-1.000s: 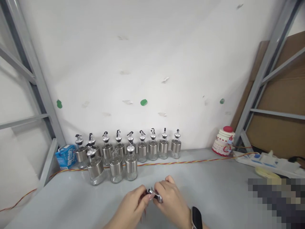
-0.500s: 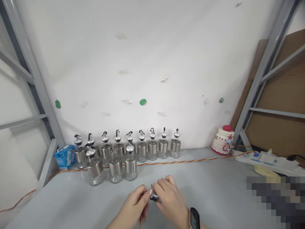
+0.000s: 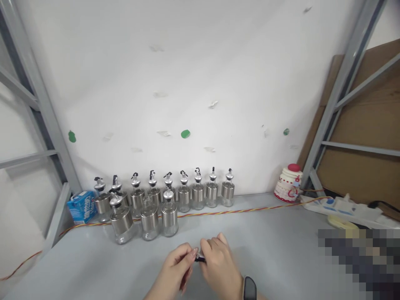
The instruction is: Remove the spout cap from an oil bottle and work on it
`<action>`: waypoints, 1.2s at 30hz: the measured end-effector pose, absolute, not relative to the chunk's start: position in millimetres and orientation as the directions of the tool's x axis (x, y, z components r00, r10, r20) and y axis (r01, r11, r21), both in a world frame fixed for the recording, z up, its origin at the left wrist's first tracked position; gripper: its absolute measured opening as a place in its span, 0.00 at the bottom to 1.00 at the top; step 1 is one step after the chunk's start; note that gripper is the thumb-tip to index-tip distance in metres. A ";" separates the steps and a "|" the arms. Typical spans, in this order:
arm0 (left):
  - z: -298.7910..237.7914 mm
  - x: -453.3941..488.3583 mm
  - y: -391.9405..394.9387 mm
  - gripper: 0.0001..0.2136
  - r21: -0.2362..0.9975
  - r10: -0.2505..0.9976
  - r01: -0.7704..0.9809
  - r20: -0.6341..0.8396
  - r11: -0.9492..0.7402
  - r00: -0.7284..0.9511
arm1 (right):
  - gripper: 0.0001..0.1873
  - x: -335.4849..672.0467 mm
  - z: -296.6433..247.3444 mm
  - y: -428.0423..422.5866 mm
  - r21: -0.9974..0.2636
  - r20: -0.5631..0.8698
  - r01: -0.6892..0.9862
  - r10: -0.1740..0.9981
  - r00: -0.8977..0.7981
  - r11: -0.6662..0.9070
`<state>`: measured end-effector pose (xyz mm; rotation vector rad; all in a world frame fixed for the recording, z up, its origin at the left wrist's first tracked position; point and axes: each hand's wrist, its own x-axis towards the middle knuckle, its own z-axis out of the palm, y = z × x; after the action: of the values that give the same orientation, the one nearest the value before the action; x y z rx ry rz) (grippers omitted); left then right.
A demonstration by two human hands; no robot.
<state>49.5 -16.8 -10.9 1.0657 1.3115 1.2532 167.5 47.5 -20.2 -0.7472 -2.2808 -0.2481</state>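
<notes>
My left hand and my right hand meet low in the middle, above the grey table. Between their pinched fingers sits a small dark and silver pourer cap, mostly hidden by my fingers. A dark smartwatch is on my right wrist. Behind the hands stand glass bottles with steel sleeves: a back row with pourer caps fitted, and three bottles in front. The middle front bottle has no cap.
A red and yellow twisted cable runs along the table by the white wall. A blue carton sits at the left, a cake-shaped ornament and a white power strip at the right. Grey metal frames stand on both sides.
My hands stayed together on the cap and turned it slightly; less of it shows now. The view drifted a little to the right.
</notes>
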 end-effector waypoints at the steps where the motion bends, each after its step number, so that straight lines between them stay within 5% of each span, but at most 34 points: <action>1: -10.8 49.6 -17.5 0.22 0.998 0.989 0.012 -0.060 0.062 -0.132 | 0.09 167.0 -20.9 46.5 -0.037 0.674 0.596 0.461 -0.578 0.802; 8: -9.4 51.2 -21.3 0.21 0.964 0.977 0.264 0.069 -0.015 -0.199 | 0.09 164.7 -23.4 42.2 -0.058 0.596 0.667 0.561 -0.574 0.743; 20: -14.4 57.2 -19.7 0.22 0.967 0.968 0.254 0.073 -0.010 -0.240 | 0.07 165.7 -9.0 36.1 -0.078 0.411 0.745 0.702 -0.582 0.663; 29: -12.6 45.7 -18.2 0.21 0.982 0.994 0.189 0.019 0.001 -0.104 | 0.05 177.4 0.8 54.4 -0.129 0.371 0.522 0.529 -0.763 0.843; 36: -3.4 42.2 -24.1 0.17 0.897 0.989 0.441 0.102 -0.044 -0.110 | 0.05 175.0 -1.7 53.2 -0.146 0.398 0.543 0.552 -0.733 0.827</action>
<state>42.2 -24.1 -3.4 1.5333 1.6067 1.1162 175.0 53.2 -1.7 -0.8148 -2.5786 0.0274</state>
